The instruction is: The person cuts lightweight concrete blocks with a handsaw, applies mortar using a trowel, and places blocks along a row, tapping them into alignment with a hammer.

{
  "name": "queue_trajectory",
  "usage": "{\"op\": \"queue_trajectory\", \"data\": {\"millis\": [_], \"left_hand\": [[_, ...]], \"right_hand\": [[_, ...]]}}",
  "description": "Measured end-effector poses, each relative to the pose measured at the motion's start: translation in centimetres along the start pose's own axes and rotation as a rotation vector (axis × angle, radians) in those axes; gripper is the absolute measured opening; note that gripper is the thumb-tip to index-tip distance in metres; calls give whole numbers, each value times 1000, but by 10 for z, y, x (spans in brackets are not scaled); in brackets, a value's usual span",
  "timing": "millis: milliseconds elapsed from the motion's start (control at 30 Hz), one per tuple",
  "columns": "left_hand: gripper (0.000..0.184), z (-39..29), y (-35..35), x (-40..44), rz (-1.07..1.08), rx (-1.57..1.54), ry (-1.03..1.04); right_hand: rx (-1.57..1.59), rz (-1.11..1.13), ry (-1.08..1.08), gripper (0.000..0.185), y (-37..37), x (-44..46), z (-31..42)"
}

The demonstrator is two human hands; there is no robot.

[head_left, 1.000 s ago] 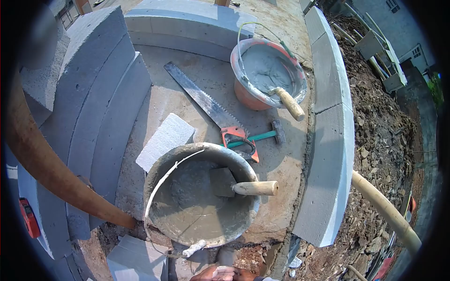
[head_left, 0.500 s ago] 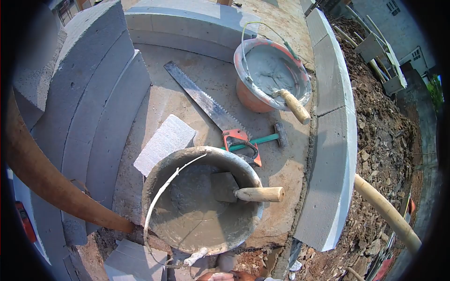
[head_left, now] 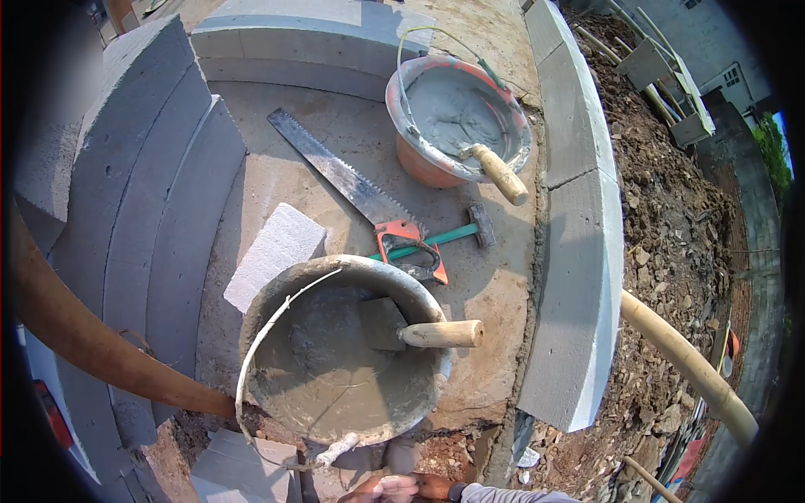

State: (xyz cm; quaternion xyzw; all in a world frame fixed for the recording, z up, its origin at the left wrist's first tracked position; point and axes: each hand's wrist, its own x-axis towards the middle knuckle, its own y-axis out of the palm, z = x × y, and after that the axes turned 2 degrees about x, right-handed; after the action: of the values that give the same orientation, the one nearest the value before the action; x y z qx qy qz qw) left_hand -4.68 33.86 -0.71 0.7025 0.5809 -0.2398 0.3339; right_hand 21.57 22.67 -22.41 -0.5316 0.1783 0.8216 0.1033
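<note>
My hands are close together at the bottom edge, partly cut off. My right hand (head_left: 430, 486) comes in from the right, with a dark band at the wrist and a grey sleeve (head_left: 511, 495). My left hand (head_left: 366, 491) is beside it. Their fingers are too blurred and cropped to read. Just beyond them stands a bucket (head_left: 444, 369) of wet brown mortar, its white-wrapped handle grip (head_left: 338, 450) hanging near my hands. A trowel (head_left: 440, 334) rests in it, wooden handle over the rim. Neither hand touches the trowel.
Beyond lie a hand saw (head_left: 335, 172), a hammer (head_left: 482, 225) and a pale block (head_left: 275, 256). An orange bucket (head_left: 419, 163) of grey mix holds another wooden-handled tool (head_left: 501, 176). Curved block walls (head_left: 579, 251) flank the floor; a brown curved pole (head_left: 109, 352) crosses left.
The view has shifted, so the buckets and tools sit slightly further left and higher. More of my hands and the grey sleeve now shows at the bottom. The trowel stays in the bucket.
</note>
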Motion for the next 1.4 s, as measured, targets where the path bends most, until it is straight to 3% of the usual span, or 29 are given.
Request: {"op": "queue_trajectory", "data": {"millis": [100, 133, 200, 433, 500, 567, 700, 933, 1067, 1167, 1333, 1400], "left_hand": [[21, -2, 6, -8, -43, 22, -29], [21, 2, 14, -8, -85, -13, 203], [21, -16, 18, -6, -6, 43, 113], [33, 18, 37, 11, -29, 302, 17], [32, 45, 40, 7, -110, 315, 19], [32, 57, 44, -10, -203, 299, 20], [34, 26, 33, -48, -171, 324, -112], [35, -75, -6, -82, -253, 512, 13], [35, -130, -19, -69, -341, 574, 99], [35, -183, -8, -75, -361, 568, 88], [34, -144, -14, -51, -343, 546, 44], [35, -149, -13, -55, -334, 522, -73]], "right_hand": [[-31, 25, -3, 66, 16, 6, -6], [-48, 46, -6, 74, 22, 19, -19], [-83, 23, 24, 85, 38, 32, -33], [6, -59, 6, 79, 37, 6, -5], [302, -41, 285, 73, 3, -66, 76], [100, -386, 95, 42, -7, -99, 89], [-59, -712, 163, 37, -23, -128, 69], [78, -963, 101, 30, -52, -217, 97], [173, -1048, -69, 28, -82, -252, 133], [255, -1035, -6, 26, -105, -247, 146], [332, -996, 45, 33, -163, -208, 156], [424, -926, 56, 36, -190, -170, 147]]}}
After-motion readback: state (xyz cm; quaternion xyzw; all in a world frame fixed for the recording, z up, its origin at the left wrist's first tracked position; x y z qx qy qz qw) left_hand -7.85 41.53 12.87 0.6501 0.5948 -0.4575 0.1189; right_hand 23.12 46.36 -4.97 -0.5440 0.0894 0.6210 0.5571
